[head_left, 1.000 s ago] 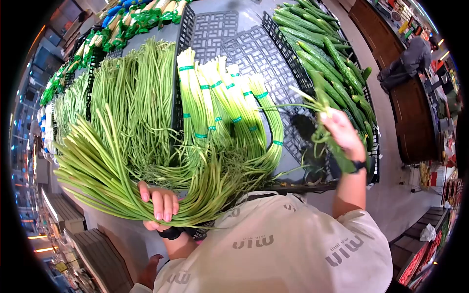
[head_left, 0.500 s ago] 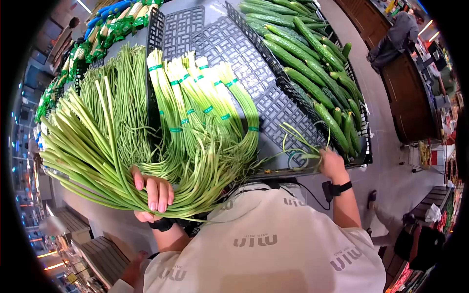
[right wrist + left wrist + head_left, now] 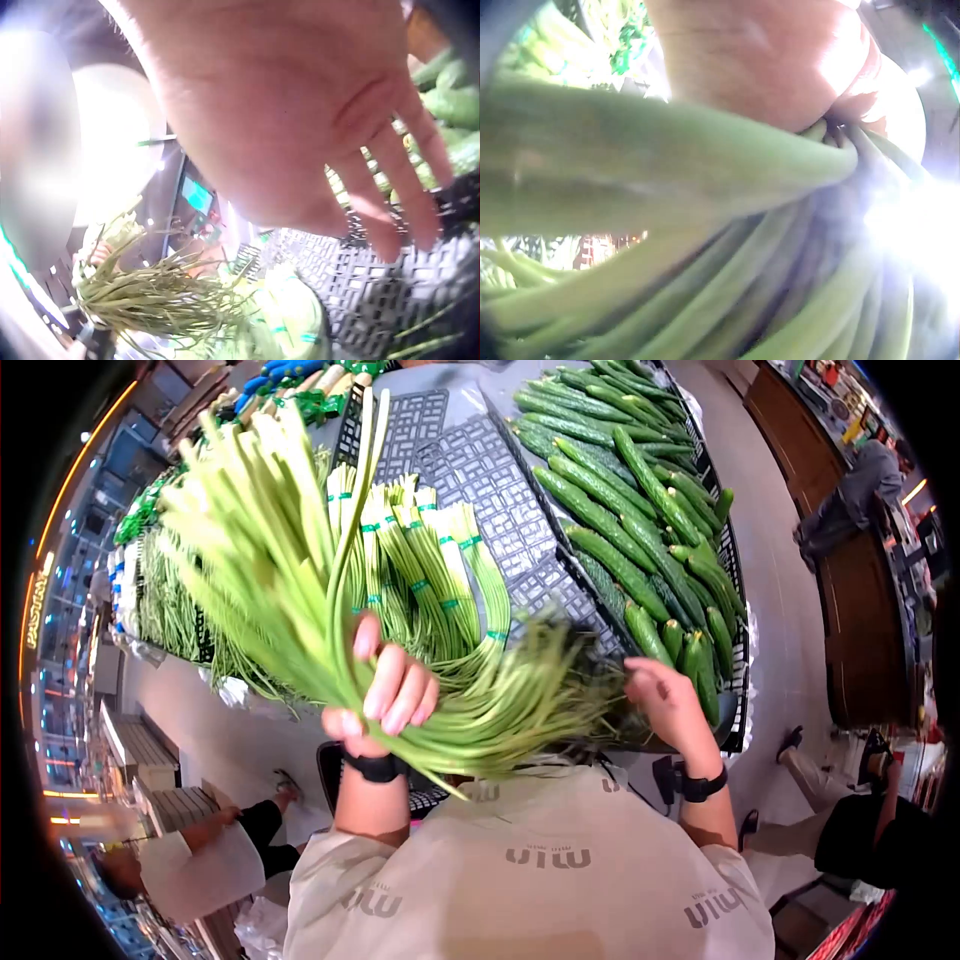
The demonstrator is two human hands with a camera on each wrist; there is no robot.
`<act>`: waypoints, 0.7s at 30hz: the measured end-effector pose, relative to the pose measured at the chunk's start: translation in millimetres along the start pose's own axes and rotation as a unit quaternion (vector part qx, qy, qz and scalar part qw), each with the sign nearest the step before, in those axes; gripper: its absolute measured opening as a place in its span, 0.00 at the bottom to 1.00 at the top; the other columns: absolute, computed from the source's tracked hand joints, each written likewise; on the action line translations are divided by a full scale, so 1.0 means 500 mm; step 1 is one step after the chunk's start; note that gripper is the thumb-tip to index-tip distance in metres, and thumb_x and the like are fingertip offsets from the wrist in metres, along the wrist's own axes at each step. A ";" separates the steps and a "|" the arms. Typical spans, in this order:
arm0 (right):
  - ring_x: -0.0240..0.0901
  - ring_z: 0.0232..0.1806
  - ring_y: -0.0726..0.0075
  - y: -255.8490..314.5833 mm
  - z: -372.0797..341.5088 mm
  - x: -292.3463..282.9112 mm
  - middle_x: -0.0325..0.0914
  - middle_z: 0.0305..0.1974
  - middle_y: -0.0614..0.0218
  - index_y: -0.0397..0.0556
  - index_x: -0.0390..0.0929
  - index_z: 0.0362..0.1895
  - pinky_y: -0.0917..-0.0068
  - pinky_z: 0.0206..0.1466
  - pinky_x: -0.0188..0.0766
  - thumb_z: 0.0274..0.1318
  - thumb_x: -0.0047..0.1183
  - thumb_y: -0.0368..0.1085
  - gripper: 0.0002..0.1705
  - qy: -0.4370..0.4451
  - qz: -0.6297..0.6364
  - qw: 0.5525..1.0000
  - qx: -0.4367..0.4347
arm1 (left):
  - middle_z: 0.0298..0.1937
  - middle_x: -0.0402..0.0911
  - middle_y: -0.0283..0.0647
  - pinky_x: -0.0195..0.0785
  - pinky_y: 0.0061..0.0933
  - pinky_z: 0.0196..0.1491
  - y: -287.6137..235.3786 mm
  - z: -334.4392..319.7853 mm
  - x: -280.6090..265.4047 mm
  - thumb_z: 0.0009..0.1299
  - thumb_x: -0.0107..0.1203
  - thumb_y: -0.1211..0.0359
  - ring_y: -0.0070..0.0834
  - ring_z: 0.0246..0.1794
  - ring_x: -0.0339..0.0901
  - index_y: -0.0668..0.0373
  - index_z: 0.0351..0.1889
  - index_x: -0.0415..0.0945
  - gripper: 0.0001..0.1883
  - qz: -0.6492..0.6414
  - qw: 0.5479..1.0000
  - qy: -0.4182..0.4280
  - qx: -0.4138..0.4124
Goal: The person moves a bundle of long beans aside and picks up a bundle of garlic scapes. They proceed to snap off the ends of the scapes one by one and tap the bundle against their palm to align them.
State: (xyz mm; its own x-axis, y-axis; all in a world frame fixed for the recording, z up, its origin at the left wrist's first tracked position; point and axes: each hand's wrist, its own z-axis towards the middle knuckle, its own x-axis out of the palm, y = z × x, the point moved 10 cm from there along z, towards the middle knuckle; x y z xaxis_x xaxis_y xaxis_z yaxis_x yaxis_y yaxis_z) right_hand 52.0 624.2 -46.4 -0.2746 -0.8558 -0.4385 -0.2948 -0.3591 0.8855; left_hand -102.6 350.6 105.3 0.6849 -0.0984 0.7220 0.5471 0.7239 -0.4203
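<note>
Shop floor (image 3: 782, 620), pale shirt (image 3: 545, 890) printed "min", left grip (image 3: 395, 693) curled round green stalks (image 3: 275, 540), right grip (image 3: 668, 705) spread

We see the left hand (image 3: 765, 60) gripping a bundle of green stalks (image 3: 727, 281), one thick stalk (image 3: 652, 165) running left, near and blurred. White glare (image 3: 911, 221) washes out the bundle's right side. Far to the left, we make out pale greenery (image 3: 559, 45).
</note>
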 end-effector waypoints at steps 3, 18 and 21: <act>0.73 0.52 0.73 0.010 0.054 -0.022 0.73 0.60 0.59 0.43 0.62 0.71 0.75 0.55 0.69 0.76 0.36 0.51 0.30 0.007 0.319 0.947 -0.033 | 0.30 0.71 0.28 0.68 0.32 0.41 0.059 0.064 -0.059 0.57 0.64 0.73 0.23 0.29 0.72 0.52 0.55 0.61 0.30 -0.097 0.995 -0.015 0.006; 0.57 0.70 0.34 0.310 0.080 0.113 0.58 0.68 0.34 0.32 0.53 0.71 0.52 0.75 0.49 0.49 0.66 0.59 0.58 0.031 -0.096 0.947 -0.305 | 0.31 0.65 0.29 0.66 0.29 0.42 0.192 0.058 -0.323 0.60 0.60 0.67 0.20 0.30 0.66 0.55 0.61 0.60 0.31 -0.204 0.971 -0.106 -0.073; 0.66 0.64 0.33 0.270 0.183 0.222 0.65 0.63 0.30 0.28 0.50 0.72 0.53 0.69 0.61 0.48 0.65 0.58 0.61 0.093 -0.130 0.954 -0.254 | 0.51 0.79 0.40 0.71 0.41 0.60 0.189 0.060 -0.446 0.63 0.59 0.66 0.34 0.51 0.79 0.61 0.67 0.63 0.33 -0.007 0.951 -0.274 -0.143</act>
State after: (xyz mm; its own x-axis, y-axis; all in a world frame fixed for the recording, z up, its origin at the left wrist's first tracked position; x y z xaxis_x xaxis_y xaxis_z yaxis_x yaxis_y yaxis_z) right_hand -101.9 514.9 10.4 -0.0720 -0.7476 -0.6603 0.1635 -0.6619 0.7316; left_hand -218.0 461.6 -79.1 0.3656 0.3205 0.8739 0.7170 0.5017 -0.4840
